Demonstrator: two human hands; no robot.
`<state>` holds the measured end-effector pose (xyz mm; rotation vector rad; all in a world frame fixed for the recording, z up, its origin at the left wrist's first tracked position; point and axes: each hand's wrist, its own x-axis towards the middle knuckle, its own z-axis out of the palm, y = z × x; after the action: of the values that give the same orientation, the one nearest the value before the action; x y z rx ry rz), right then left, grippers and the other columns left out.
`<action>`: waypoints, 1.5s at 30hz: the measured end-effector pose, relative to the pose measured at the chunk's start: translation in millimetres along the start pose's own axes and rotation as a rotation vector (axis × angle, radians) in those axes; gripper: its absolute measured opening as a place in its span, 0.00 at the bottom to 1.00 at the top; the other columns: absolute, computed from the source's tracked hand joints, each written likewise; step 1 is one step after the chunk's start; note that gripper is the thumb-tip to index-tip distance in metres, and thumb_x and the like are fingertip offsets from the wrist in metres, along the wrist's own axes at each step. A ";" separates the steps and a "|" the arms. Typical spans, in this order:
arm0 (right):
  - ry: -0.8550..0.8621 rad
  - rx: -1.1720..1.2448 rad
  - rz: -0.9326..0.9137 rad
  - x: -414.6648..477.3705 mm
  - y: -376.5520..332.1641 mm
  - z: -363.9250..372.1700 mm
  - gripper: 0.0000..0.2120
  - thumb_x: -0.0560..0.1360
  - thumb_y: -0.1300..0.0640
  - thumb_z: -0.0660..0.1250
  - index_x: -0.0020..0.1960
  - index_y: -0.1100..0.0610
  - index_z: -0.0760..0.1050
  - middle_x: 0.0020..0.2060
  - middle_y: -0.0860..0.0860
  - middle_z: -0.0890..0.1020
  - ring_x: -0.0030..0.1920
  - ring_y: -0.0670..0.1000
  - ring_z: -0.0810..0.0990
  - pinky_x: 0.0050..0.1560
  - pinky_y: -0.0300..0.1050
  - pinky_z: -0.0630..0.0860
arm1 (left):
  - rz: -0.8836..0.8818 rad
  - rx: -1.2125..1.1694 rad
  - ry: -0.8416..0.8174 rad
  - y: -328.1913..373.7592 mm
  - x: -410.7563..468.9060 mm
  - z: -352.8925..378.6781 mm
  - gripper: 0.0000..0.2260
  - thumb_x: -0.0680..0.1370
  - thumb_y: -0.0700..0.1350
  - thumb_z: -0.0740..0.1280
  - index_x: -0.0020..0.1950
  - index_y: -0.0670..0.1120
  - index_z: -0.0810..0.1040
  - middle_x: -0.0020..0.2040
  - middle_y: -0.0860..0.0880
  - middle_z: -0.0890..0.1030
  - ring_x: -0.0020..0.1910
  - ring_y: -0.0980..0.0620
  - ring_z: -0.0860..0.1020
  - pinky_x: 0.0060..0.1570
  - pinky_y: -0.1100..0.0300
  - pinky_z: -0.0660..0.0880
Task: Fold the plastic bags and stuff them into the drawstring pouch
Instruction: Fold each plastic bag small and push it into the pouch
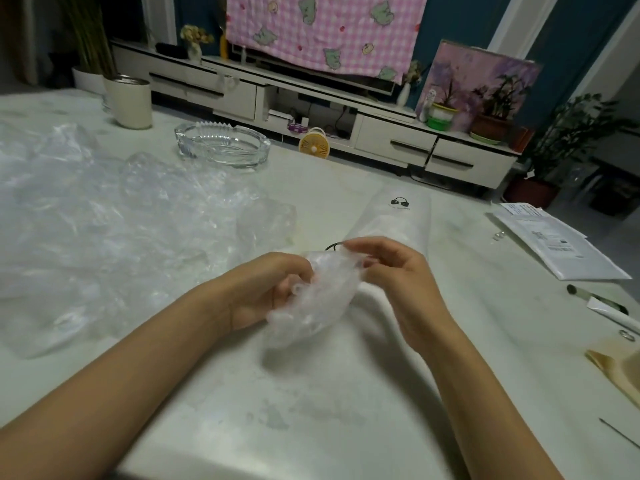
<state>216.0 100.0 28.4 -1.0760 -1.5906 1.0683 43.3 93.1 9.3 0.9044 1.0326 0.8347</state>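
Where the pale, marble-patterned tabletop (pixel 346 410) fills the view, a wide heap of clear plastic bags (pixel 104 237) lies loose and wrinkled over its left side, the film glossy and creased. To the right of the heap a white drawstring pouch (pixel 391 220) lies flat on the table as a long, soft tube, its closed end pointing away and its mouth toward the person. Near the far end it carries a small black logo (pixel 400 202) with a line of tiny writing below, too small to read.

At the pouch's mouth sits a crumpled plastic bag (pixel 318 299), bunched into a frosty wad between the two hands. The left hand (pixel 263 289) grips the wad from the left, fingers curled into the film. The right hand (pixel 398 271) is on the other side, thumb and forefinger pinching the rim of the pouch's mouth just above the wad, the other fingers loosely bent. A thin black drawstring (pixel 332 245) loops out beside those fingertips.

A white mailer envelope (pixel 554 244) with a printed label, unreadable, lies at the right edge. A faceted glass ashtray (pixel 221 147) and a cream cylindrical cup (pixel 128 102) stand farther back.
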 end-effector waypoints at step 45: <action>-0.053 0.275 0.219 -4.3 -4.4 12.4 0.11 0.69 0.63 0.60 0.33 0.56 0.79 0.37 0.49 0.80 0.38 0.45 0.75 0.38 0.36 0.70 | 0.591 0.248 0.257 -3.2 -2.5 5.2 0.14 0.75 0.26 0.59 0.35 0.43 0.71 0.38 0.54 0.83 0.33 0.56 0.80 0.28 0.64 0.76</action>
<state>204.2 92.8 29.0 -1.0560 -1.3391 1.4270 48.0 88.5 8.5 1.3738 1.1214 1.3619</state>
